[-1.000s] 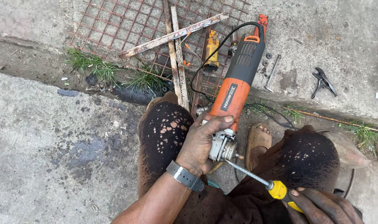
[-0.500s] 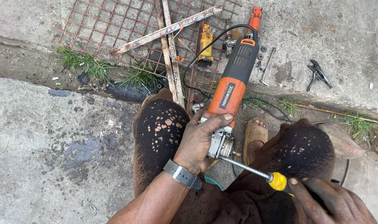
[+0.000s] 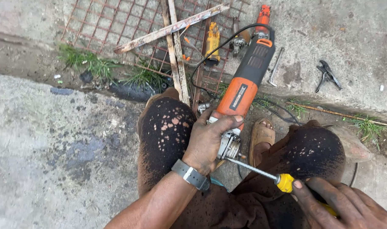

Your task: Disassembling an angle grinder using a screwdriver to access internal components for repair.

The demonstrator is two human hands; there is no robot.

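Your left hand (image 3: 208, 142) clamps the metal head of the orange angle grinder (image 3: 240, 95), bracing it between your knees so it cannot twist. Your right hand (image 3: 342, 203) grips a yellow-handled screwdriver (image 3: 261, 171) — its tip meets the grinder's head.

We count two hands: our left hand (image 3: 208, 142) at the centre and our right hand (image 3: 344, 208) at five o'clock. We see one orange-and-black angle grinder (image 3: 244, 91) just above centre and one screwdriver (image 3: 272, 178) with a yellow handle toward four o'clock. At twelve o'clock lie one rusty wire mesh panel (image 3: 117, 25), three worn wooden slats (image 3: 172, 27) crossed over it, and one small yellow tool (image 3: 213, 42). One pair of pliers (image 3: 328, 75) sits at two o'clock, with one metal rod (image 3: 275, 67) at one o'clock. One grey wristband (image 3: 191, 174) and one sandalled foot (image 3: 261, 135) complete our count.
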